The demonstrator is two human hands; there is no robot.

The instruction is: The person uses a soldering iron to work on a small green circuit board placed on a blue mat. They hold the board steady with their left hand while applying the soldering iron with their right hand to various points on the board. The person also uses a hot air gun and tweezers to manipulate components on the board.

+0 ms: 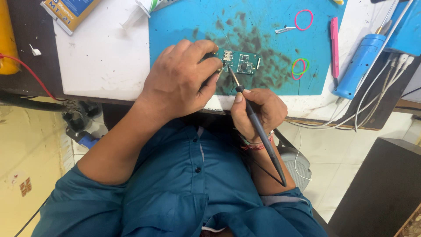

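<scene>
- Far left, off the white bench top, a yellow cylinder-shaped body sits with a red wire trailing from it, well apart from the work.
- Top left corner of the bench: a yellow-and-blue flat packet, and just beside it a clear plastic syringe.
- Now the left hand, fingers closed together and clamped on the left end of the small green circuit board, pinning it flat to the stained blue work mat near the bench's front edge.
- Right there, the right hand is wrapped in a pen grip around the slim black soldering iron, whose tip touches the board's lower left corner just beside the left fingertips.
- Risk, as I judge it: that tip is very close to the holding fingers, so a slip could burn them; if the board shifts under the grip, the tip could skid onto neighbouring parts.
- Further right on the mat: a pink rubber band near the back edge, and a pink and a green rubber band lying overlapped.
- A pink flat pry tool lies along the mat's right edge.
- Right edge of the bench: a blue cylindrical handheld tool, with white cables hanging over the corner, where a snag could drag things.
</scene>
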